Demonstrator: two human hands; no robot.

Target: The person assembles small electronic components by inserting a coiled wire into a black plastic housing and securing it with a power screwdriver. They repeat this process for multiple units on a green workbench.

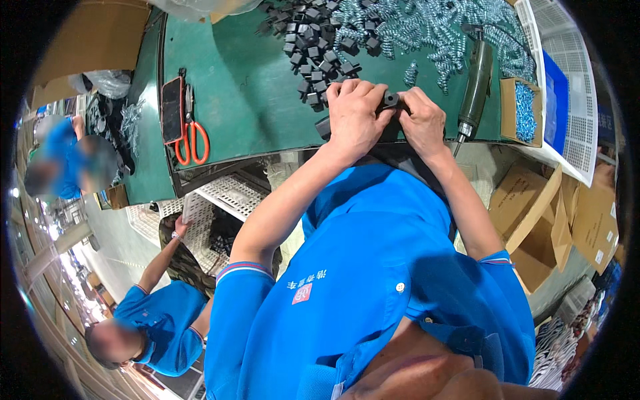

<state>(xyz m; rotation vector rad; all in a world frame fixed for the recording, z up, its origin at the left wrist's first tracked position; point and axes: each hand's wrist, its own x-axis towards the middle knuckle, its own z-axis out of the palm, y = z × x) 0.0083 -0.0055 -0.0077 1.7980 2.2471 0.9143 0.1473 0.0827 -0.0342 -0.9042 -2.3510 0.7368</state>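
Observation:
My left hand [358, 117] is closed round a black plastic part [390, 100] near the front edge of the green table. From the other side, the bent fingers of my right hand [422, 121] press against the same part. Most of its body is hidden by my hands; one end with a small round hole shows between them. Just left of my left hand, another black piece [323, 128] lies at the edge. Beyond my hands are a heap of small black plastic pieces [313, 60] and a wide pile of silvery coil springs [427, 37].
At right lie a dark green power screwdriver [477, 87] and a carton of small screws [525, 133], beside a white basket [579, 113]. Scissors [193, 143] and a phone [173, 110] lie left. Cardboard boxes [523, 207] stand below right. A co-worker [163, 320] grips a white crate at lower left.

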